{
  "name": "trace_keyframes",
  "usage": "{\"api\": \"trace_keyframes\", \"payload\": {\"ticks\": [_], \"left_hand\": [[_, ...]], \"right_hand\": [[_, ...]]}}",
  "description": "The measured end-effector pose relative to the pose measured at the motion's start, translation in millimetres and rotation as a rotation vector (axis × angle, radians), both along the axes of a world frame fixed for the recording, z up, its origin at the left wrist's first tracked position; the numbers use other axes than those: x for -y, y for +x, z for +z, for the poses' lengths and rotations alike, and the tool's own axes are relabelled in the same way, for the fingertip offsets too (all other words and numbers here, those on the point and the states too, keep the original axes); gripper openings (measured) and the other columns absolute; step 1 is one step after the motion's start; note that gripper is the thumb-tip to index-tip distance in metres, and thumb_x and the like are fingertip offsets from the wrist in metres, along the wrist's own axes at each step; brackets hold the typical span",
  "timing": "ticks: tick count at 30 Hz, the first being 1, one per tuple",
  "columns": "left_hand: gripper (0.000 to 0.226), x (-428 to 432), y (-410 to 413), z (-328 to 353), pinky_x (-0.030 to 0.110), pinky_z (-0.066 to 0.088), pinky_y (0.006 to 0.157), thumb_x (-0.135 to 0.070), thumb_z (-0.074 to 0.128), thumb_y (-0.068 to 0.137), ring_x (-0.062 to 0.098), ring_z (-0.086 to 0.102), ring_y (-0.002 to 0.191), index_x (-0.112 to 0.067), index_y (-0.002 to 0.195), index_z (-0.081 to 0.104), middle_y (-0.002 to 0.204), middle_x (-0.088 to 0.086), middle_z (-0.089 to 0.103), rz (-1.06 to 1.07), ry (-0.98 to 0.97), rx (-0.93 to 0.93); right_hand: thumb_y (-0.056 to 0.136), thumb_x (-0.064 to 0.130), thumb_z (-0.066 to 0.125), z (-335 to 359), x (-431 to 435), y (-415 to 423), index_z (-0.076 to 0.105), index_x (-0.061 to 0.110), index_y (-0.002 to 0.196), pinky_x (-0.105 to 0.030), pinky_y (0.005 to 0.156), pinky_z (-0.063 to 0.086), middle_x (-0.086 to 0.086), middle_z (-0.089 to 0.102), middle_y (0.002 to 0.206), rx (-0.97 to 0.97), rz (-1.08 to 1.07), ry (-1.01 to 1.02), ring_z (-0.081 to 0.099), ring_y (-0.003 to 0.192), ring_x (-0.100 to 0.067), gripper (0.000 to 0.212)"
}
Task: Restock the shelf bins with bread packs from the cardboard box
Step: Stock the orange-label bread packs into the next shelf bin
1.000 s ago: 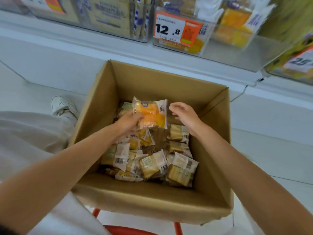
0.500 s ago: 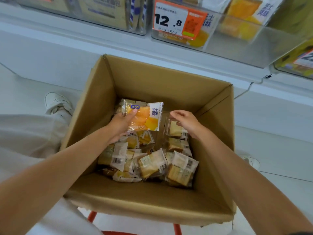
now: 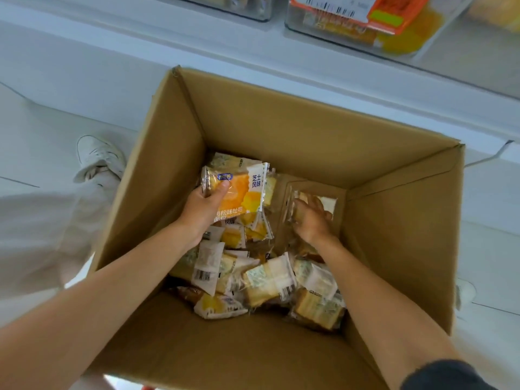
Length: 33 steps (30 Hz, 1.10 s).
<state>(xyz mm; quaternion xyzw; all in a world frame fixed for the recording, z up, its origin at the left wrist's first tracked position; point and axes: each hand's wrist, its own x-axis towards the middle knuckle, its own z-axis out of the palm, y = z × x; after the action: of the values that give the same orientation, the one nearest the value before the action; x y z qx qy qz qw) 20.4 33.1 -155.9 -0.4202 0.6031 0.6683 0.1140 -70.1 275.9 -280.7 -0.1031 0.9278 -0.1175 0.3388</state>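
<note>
Both hands are down inside the cardboard box, which stands open just below the shelf. The left hand grips an orange pack by its left end, thumb on the front and fingers curled behind, and holds it a little clear of the heap. The right hand reaches onto a clear pack at the far right of the box floor. Its fingers point down over the pack, but blur stops us telling whether they have closed on it. Under and between the wrists lies the heap of packs, a good many, loosely jumbled, covering most of the box floor. Above, only the lower edges of two clear shelf bins show. The right bin holds yellow-orange packs behind an orange price tag; the left bin is mostly cut off. We cannot tell how full either is. Our judgement: this is the gathering step, and the job is far from over. Nothing in hand has reached a bin yet, the box holds plenty, and many trips from box to shelf remain. A white shoe stands on the floor left of the box.
</note>
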Motion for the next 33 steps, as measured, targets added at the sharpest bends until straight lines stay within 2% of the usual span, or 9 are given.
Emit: {"api": "trace_keyframes", "payload": {"ticks": [2, 7, 12, 15, 18, 22, 25, 27, 33], "left_hand": [[0.023, -1, -2, -3, 0.018, 0.050, 0.059, -0.039, 0.054, 0.098, 0.010, 0.066, 0.086, -0.022, 0.113, 0.059, 0.100, -0.001, 0.069, 0.012, -0.001, -0.009], [0.023, -2, -5, -9, 0.016, 0.047, 0.059, -0.037, 0.055, 0.098, 0.007, 0.064, 0.084, -0.021, 0.113, 0.060, 0.097, -0.004, 0.068, 0.005, -0.040, -0.022], [0.022, -8, -10, -2, 0.019, 0.054, 0.065, -0.031, 0.059, 0.097, 0.014, 0.068, 0.091, -0.015, 0.112, 0.064, 0.100, 0.001, 0.070, 0.009, -0.194, -0.121], [0.020, -10, -13, 14, 0.031, 0.054, 0.073, -0.033, 0.061, 0.096, 0.014, 0.066, 0.085, -0.016, 0.103, 0.066, 0.092, 0.001, 0.070, -0.058, -0.354, -0.181], [0.015, -12, -17, 40, 0.024, 0.053, 0.070, -0.037, 0.061, 0.095, 0.002, 0.062, 0.075, -0.023, 0.095, 0.066, 0.084, 0.002, 0.067, -0.232, -0.317, -0.231], [0.045, -24, -18, 76, 0.039, 0.059, 0.082, -0.059, 0.073, 0.075, 0.017, 0.072, 0.087, -0.020, 0.097, 0.071, 0.092, -0.001, 0.076, -0.464, -0.211, -0.205], [0.030, -35, -17, 104, 0.027, 0.057, 0.070, -0.043, 0.066, 0.090, 0.015, 0.070, 0.076, -0.014, 0.092, 0.069, 0.081, -0.002, 0.075, -0.384, -0.161, -0.290], [0.036, -37, -18, 121, 0.030, 0.058, 0.081, -0.048, 0.061, 0.092, 0.021, 0.072, 0.087, -0.014, 0.099, 0.070, 0.091, 0.004, 0.076, -0.286, -0.105, -0.298], [0.082, -44, -22, 178, 0.044, 0.053, 0.095, -0.088, 0.058, 0.061, 0.024, 0.070, 0.100, -0.021, 0.107, 0.072, 0.105, 0.005, 0.075, -0.476, -0.115, -0.298]], "right_hand": [[0.088, 0.030, 0.067, -7, -3, -2, 0.028, 0.037, 0.150, -0.053, 0.117, 0.008, 0.001, 0.001, 0.164, 0.019, 0.005, 0.053, -0.001, 0.151, -0.024, 0.074], [0.091, 0.028, 0.064, -4, -5, -16, 0.049, 0.029, 0.139, -0.045, 0.116, 0.019, 0.005, 0.035, 0.155, -0.126, 0.095, -0.008, 0.027, 0.143, -0.023, 0.050], [0.099, 0.025, 0.055, 74, 7, -36, 0.059, 0.014, 0.130, -0.029, 0.096, 0.042, 0.002, 0.059, 0.126, 0.331, -0.188, -0.443, 0.055, 0.121, -0.018, 0.033], [0.101, 0.027, 0.050, 136, 19, -48, 0.064, 0.021, 0.118, -0.036, 0.097, 0.047, 0.001, 0.067, 0.115, 0.576, -0.095, -0.527, 0.061, 0.103, -0.015, 0.022], [0.103, 0.026, 0.046, 187, 30, -52, 0.063, 0.017, 0.115, -0.039, 0.093, 0.050, -0.001, 0.071, 0.107, 0.662, 0.017, -0.538, 0.067, 0.096, -0.016, 0.023], [0.102, 0.024, 0.048, 248, 40, -44, 0.061, 0.011, 0.122, -0.030, 0.077, 0.051, -0.005, 0.069, 0.102, 0.487, 0.128, -0.521, 0.063, 0.085, -0.012, 0.027], [0.098, 0.037, 0.055, 285, 33, -35, 0.063, 0.021, 0.122, -0.024, 0.077, 0.051, 0.007, 0.069, 0.105, 0.257, 0.075, -0.543, 0.064, 0.091, -0.006, 0.030], [0.091, 0.043, 0.063, 304, 24, -30, 0.056, 0.026, 0.131, -0.022, 0.083, 0.048, 0.012, 0.062, 0.115, 0.188, 0.032, -0.554, 0.061, 0.102, -0.006, 0.044], [0.085, 0.017, 0.075, 349, 9, -26, 0.068, 0.017, 0.118, -0.031, 0.088, 0.046, 0.005, 0.065, 0.106, -0.148, 0.166, -0.517, 0.060, 0.101, -0.014, 0.034]]}}
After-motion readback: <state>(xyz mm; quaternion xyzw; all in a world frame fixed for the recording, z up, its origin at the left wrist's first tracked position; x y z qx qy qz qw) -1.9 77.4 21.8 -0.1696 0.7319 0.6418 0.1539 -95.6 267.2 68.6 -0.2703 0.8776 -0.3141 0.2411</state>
